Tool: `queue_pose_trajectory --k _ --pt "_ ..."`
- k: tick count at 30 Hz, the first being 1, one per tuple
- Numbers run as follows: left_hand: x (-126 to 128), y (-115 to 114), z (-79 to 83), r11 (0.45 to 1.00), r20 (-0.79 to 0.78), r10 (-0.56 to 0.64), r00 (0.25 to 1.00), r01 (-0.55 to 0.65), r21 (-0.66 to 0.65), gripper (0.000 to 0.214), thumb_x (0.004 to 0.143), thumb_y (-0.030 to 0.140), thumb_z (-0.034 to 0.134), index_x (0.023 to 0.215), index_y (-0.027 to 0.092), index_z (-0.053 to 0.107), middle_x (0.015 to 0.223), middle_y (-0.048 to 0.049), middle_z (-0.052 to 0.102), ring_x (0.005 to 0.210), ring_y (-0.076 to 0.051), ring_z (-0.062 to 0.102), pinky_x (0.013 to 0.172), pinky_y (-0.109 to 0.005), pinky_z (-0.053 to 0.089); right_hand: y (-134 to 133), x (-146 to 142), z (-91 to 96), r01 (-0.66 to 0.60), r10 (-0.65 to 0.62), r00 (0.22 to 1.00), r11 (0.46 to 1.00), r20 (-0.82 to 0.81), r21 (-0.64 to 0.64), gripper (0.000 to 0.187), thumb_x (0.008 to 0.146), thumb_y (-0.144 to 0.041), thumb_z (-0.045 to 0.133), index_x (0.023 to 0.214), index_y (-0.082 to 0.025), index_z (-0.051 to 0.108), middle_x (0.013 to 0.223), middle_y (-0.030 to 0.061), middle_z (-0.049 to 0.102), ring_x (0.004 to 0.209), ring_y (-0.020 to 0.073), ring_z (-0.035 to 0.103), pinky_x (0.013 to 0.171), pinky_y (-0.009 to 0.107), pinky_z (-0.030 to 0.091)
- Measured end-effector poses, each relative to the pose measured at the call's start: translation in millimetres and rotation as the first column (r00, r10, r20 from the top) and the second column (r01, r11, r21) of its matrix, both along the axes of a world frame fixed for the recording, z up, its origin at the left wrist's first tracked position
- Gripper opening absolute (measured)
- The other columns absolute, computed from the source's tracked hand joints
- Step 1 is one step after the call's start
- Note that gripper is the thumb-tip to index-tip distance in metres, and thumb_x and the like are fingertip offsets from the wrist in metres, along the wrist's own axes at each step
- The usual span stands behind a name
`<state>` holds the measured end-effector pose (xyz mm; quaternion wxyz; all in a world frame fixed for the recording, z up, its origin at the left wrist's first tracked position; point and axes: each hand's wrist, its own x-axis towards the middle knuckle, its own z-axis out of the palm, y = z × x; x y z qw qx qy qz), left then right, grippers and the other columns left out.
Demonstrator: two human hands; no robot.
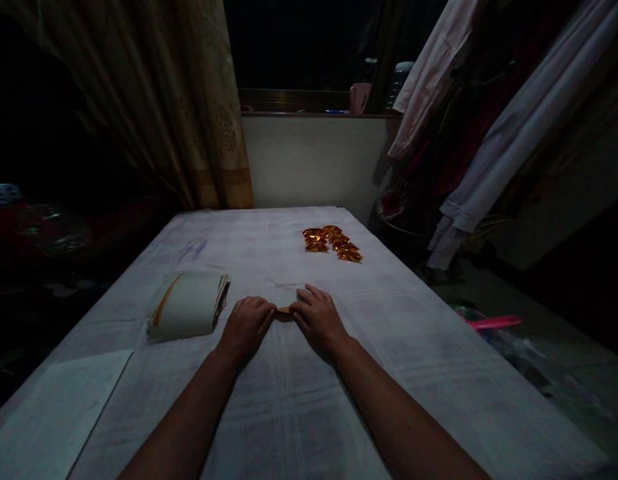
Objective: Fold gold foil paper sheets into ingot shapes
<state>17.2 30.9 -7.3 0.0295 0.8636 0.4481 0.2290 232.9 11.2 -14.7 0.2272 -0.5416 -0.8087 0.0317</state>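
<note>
Between my two hands, low over the table, is a small, narrow piece of yellow-brown folded paper. My left hand pinches its left end between thumb and fingers. At its right end, my right hand grips with thumb and forefinger while its other fingers reach forward. Left of my left hand lies a curved stack of paper, pale on top with an orange stripe. Farther off, to the right, several shiny gold foil folded pieces sit grouped in two rough rows.
A pale checked cloth covers the table. A white sheet lies at its near left. Behind stand a curtain and a window sill with a pink mug. Clothes hang at the right, above a pink-handled thing.
</note>
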Motion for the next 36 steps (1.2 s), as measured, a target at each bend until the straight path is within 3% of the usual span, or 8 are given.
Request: queue_pose_trajectory --k 4,8,15,23,36 --pt "0 -1 -0.5 1.000 0.018 0.018 1.000 -0.018 0.002 0.023 0.099 0.028 0.047 0.095 0.022 0.069 0.089 -0.0052 0.070 0.089 -0.023 0.062 0.089 -0.037 0.044 1 1 -3.3 0.027 -0.028 0.996 0.999 -0.083 -0.019 0.018 0.098 -0.024 0.058 0.106 -0.024 0.074 0.139 0.0085 0.062 0.142 0.0284 0.042 0.113 0.047 0.031" --pt "1 0 -1.8 0.998 0.038 0.065 0.997 -0.065 -0.002 0.021 0.098 0.028 0.047 0.094 0.022 0.067 0.088 -0.0050 0.071 0.086 -0.023 0.063 0.084 -0.037 0.045 4 -3 -2.4 0.121 -0.136 0.979 0.988 -0.155 -0.101 0.016 0.098 -0.027 0.059 0.099 -0.024 0.075 0.136 0.0075 0.064 0.141 0.0280 0.043 0.112 0.048 0.032" --pt "3 0 -1.8 0.993 0.018 0.118 0.993 -0.118 -0.010 0.018 0.097 0.028 0.048 0.094 0.023 0.065 0.086 -0.0049 0.070 0.086 -0.024 0.063 0.084 -0.038 0.045 9 -9 -0.8 0.236 -0.261 0.953 0.958 -0.152 -0.164 0.019 0.097 -0.031 0.059 0.091 -0.023 0.074 0.138 0.0072 0.064 0.141 0.0309 0.043 0.111 0.048 0.032" --pt "10 3 -4.9 0.986 -0.019 0.166 0.986 -0.167 -0.027 0.017 0.096 0.026 0.049 0.093 0.023 0.065 0.089 -0.0055 0.071 0.087 -0.024 0.061 0.082 -0.038 0.044 12 -12 -4.8 0.261 -0.280 0.951 0.954 -0.131 -0.145 0.022 0.099 -0.029 0.053 0.091 -0.022 0.072 0.138 0.0087 0.063 0.138 0.0296 0.044 0.110 0.047 0.032" --pt "14 -2 -3.5 0.967 -0.089 0.254 0.963 -0.255 0.001 0.023 0.101 0.033 0.045 0.090 0.022 0.063 0.087 -0.0070 0.069 0.086 -0.025 0.058 0.080 -0.038 0.041 15 -12 -8.0 0.314 -0.329 0.931 0.942 -0.156 -0.117 0.022 0.095 -0.036 0.063 0.078 -0.022 0.066 0.135 0.0100 0.063 0.134 0.0295 0.047 0.106 0.045 0.035"
